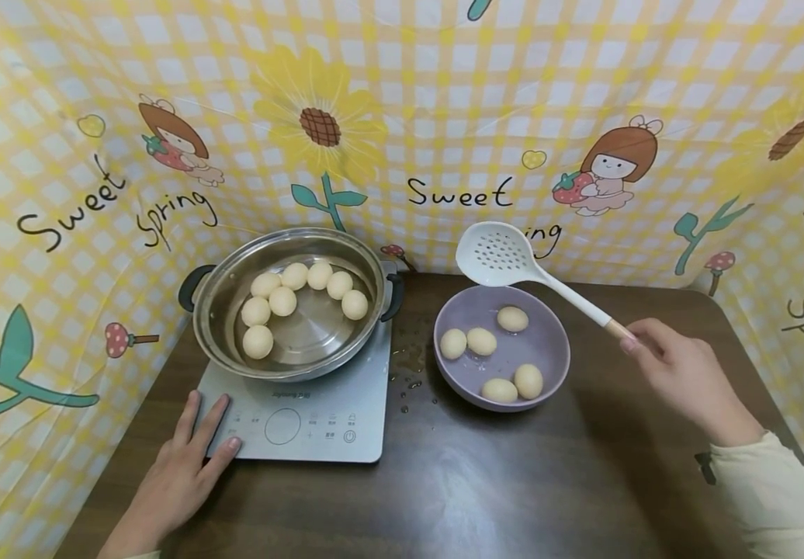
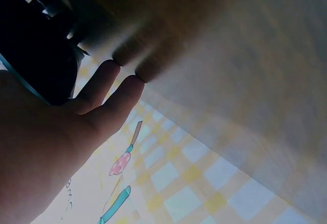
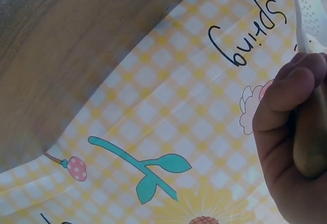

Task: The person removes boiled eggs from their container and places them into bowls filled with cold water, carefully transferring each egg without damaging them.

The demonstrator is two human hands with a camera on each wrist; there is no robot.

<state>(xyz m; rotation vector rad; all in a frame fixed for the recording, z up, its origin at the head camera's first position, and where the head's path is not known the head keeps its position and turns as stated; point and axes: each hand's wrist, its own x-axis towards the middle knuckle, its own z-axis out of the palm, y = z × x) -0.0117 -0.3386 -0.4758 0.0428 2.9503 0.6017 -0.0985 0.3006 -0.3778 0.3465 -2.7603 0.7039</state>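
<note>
1. Skimmer (image 1: 503,260): right hand (image 1: 684,376) clamped round its handle.
2. Bowl (image 1: 550,349) with 5 eggs (image 1: 482,341): left of that hand.
3. Left hand (image 1: 177,481): fingers apart, on hob (image 1: 367,396).
4. Pot (image 1: 223,310), 8 eggs: beyond left hand.

"Sweet Spring" runs in black script across the checked cloth (image 1: 402,116), complete at left. At centre, "Sweet" reads in full above a bare "ing", the rest of that lower word blocked by the skimmer (image 1: 496,252). At right, "Swee" breaks off at the frame's edge above another "Spring". The cooker (image 1: 297,411) bears small lettering that appears to read "Joyoung", plus a plus sign and a power symbol; its other panel labels are too small to read. The right wrist view shows "Spring" aslant on the cloth; the left's letters are illegible.
</note>
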